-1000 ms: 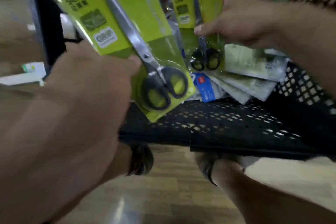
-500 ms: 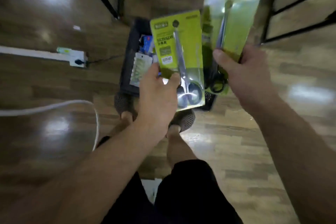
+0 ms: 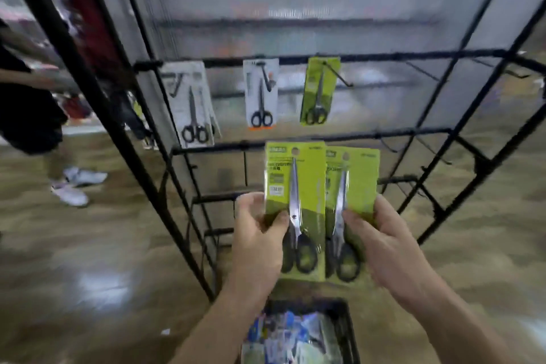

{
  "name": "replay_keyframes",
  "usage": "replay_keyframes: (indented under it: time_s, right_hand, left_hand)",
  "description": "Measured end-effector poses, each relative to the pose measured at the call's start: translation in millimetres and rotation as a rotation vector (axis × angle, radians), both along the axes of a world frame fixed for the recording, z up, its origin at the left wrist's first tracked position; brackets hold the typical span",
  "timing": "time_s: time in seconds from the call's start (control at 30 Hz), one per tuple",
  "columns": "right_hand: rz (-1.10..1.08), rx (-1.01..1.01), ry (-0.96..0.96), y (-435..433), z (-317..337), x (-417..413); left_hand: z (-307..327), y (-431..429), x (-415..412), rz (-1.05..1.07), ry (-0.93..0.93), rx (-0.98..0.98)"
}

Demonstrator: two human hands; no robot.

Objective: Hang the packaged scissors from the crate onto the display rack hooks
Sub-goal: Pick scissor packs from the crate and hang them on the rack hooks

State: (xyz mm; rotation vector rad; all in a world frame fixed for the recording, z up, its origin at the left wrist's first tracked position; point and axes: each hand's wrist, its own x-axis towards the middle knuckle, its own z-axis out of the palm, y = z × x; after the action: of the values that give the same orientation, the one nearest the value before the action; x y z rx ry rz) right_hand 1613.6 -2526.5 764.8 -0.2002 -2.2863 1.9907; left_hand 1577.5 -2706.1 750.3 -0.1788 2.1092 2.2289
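Wire rack [image 3: 413, 55], left grip [image 3: 257, 242] holds left pack [image 3: 308, 186], right grip [image 3: 390, 245] right pack [image 3: 362, 180], print blurred

No text is legible: the printing on the left green scissors package [image 3: 310, 186] in my left hand [image 3: 257, 245] and the right green scissors package [image 3: 362, 186] in my right hand [image 3: 396, 251] is blurred.

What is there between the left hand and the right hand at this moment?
In the head view, two green scissors packs, side by side: the left hand holds the left pack, the right hand holds the right pack.
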Motion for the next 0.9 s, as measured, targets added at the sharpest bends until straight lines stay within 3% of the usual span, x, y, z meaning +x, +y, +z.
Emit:
replay_keyframes:
  time_s: [0.2, 0.53, 0.9]
  right_hand:
    - [-0.009, -0.049, 0.101, 55.7, 42.2, -2.2]
    - [-0.011, -0.151, 0.021, 116.7, 52.8, -56.3]
    - [-0.084, -0.014, -0.073, 90.0, 47.8, -147.3]
  left_hand:
    - [54.8, 48.0, 16.8, 0.133, 0.059, 0.042]
    - [57.7, 81.0, 19.5, 0.503, 0.057, 0.030]
    - [48.4, 72.4, -31.3, 0.413, 0.140, 0.011]
